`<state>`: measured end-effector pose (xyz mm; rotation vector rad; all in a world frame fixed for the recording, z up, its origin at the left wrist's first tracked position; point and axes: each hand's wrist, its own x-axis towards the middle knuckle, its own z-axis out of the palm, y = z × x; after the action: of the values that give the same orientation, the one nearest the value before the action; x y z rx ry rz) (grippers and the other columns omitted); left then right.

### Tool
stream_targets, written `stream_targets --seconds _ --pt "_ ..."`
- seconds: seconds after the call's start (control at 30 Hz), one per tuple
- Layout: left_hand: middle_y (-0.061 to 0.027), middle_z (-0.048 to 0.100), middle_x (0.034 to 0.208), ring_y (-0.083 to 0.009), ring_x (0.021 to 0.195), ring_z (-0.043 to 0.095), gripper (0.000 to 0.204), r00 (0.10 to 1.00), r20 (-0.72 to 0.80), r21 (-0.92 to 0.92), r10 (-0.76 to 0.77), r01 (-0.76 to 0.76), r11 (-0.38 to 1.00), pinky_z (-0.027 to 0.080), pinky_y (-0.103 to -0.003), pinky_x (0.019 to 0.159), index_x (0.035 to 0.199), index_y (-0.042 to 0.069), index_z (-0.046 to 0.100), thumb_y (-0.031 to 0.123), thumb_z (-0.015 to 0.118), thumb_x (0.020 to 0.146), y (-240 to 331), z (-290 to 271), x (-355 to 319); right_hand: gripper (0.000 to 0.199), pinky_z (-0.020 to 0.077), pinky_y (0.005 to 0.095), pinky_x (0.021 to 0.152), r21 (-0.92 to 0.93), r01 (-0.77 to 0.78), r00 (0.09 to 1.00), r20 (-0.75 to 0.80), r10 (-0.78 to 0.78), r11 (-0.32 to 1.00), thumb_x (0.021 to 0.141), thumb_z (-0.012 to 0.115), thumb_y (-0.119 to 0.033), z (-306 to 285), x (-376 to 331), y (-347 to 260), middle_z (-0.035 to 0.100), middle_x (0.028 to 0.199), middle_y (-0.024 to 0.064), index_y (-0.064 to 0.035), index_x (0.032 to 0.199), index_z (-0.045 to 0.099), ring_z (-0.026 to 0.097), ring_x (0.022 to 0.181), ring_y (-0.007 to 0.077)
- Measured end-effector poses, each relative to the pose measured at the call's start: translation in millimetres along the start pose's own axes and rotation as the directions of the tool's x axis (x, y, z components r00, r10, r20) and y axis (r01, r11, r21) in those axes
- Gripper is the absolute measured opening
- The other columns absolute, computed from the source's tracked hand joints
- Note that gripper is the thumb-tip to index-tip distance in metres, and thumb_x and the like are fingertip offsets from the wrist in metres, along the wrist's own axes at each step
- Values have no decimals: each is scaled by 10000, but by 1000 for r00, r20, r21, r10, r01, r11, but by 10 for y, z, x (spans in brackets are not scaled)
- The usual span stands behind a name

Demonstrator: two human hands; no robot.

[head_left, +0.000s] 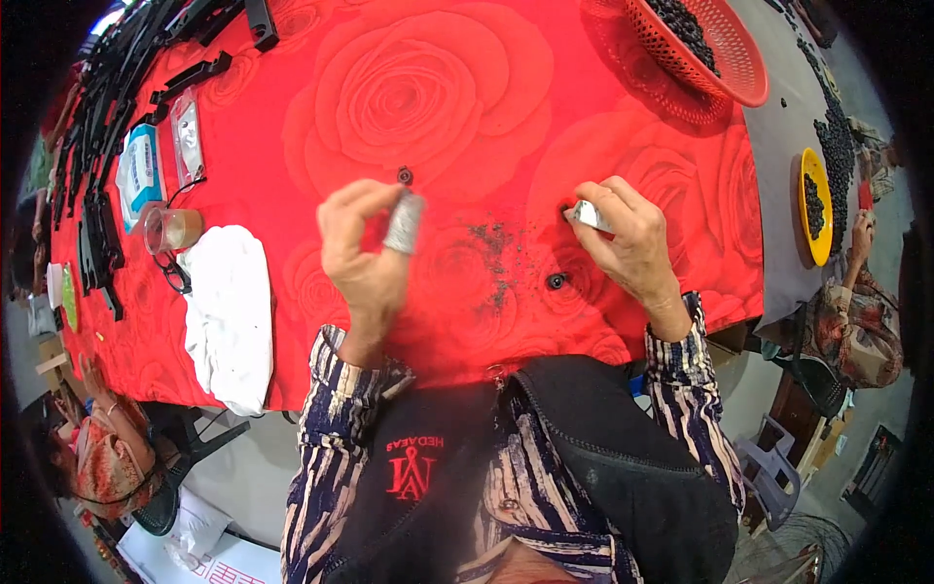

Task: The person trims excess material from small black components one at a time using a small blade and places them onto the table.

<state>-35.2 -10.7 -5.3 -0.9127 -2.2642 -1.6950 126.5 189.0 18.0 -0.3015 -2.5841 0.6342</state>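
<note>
head view, red rose-print tablecloth [438, 58]. left hand [365, 248] raised, w/ grey wrapped fingertip [403, 222]. right hand [630, 238] pinching small silver piece [590, 215]. black round parts: one [405, 175] above left hand, one [556, 281] nr right wrist. dark grit [494, 261] btwn hands. white cloth [232, 311] left, glass cup [171, 230] beside it. red basket [696, 44] top right.
</note>
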Motion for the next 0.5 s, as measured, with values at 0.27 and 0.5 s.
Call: stream_targets --seconds 0.27,0.5 --pt "-61 571 910 -243 902 485 235 995 92 388 40 -73 919 402 -351 765 892 67 678 121 758 679 -173 -60 79 179 468 400 574 -232 -41 984 159 79 972 708 676 -127 121 93 -130 547 754 92 -61 828 561 584 707 294" --pt "-53 601 858 -140 783 577 253 934 323 -371 -152 273 888 465 -259 683 963 27 629 64 740 740 127 -44 -93 280 477 378 574 35 178 984 13 -178 983 612 689 -48 178 182 -299 542 783 100 -43 866 572 575 693 287"
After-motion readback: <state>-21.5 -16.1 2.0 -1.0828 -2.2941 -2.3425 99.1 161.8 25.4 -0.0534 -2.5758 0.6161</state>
